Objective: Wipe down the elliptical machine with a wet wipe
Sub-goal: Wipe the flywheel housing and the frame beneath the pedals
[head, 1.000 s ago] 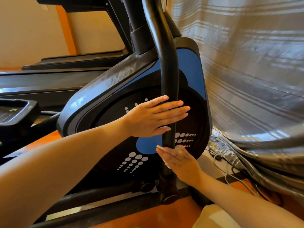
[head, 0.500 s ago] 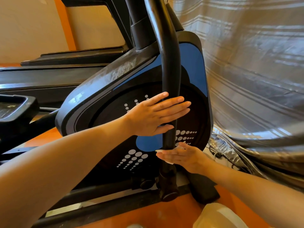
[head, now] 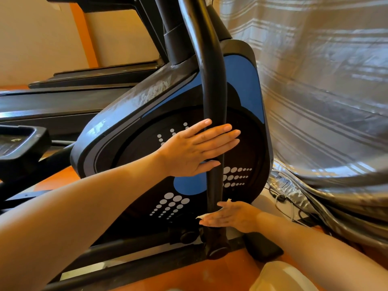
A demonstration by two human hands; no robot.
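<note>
Left hand (head: 195, 148) lies flat, fingers straight, against swing arm (head: 213, 87); right hand (head: 228, 216), fingers straight, presses wet wipe (head: 202, 216) against it.

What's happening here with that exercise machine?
A person is wiping down an elliptical machine. The left hand rests flat against the black upright bar, fingers straight. Lower down, the right hand presses a white wet wipe against the same bar near its base. Dust still shows on the grey housing above.

Warm, fairly bright light glares off the silver cover (head: 325, 101) right of the left hand (head: 189, 150), with wide-angle bending at the edges.
</note>
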